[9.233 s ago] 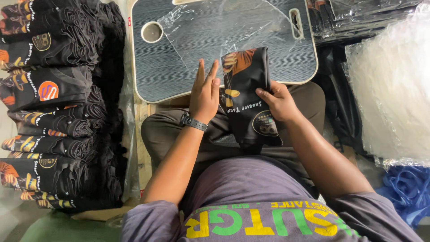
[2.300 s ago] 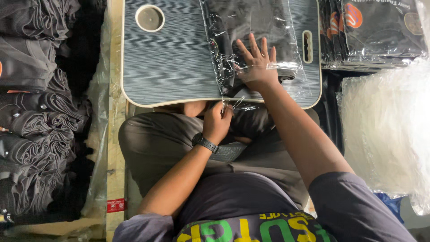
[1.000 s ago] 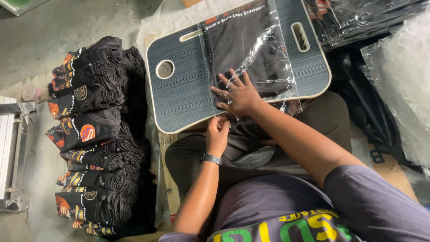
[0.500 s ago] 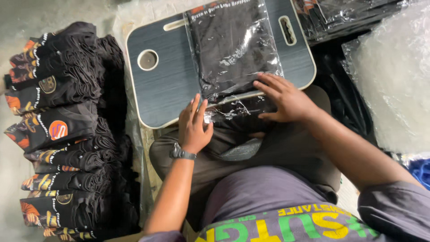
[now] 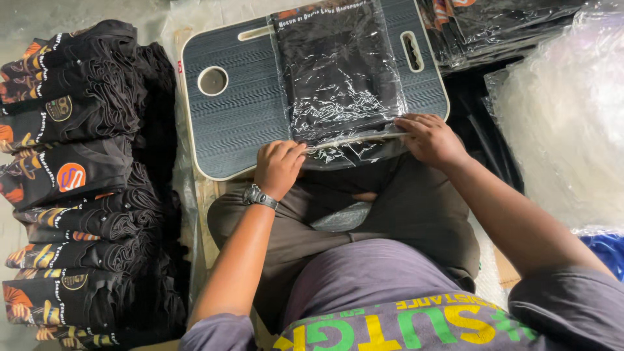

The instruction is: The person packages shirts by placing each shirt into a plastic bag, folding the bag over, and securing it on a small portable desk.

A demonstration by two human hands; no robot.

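A folded black garment inside a clear plastic bag [image 5: 338, 71] lies on a small dark lap table [image 5: 240, 117]. The bag's open end hangs over the table's near edge. My left hand [image 5: 278, 168], with a wristwatch, pinches the bag's flap at its left near corner. My right hand [image 5: 429, 138] presses on the flap at its right near corner. Both hands rest on the fold line of the flap.
A row of folded black garments with orange prints [image 5: 71, 175] is stacked on the floor at the left. Bagged garments [image 5: 494, 26] lie at the top right. A heap of clear plastic bags [image 5: 572, 110] sits on the right. The table has a round cup hole [image 5: 212, 80].
The garment went from my lap into the bag on the table. My right hand came off the bag's middle to its near right corner; my left hand closed on the flap's left corner.
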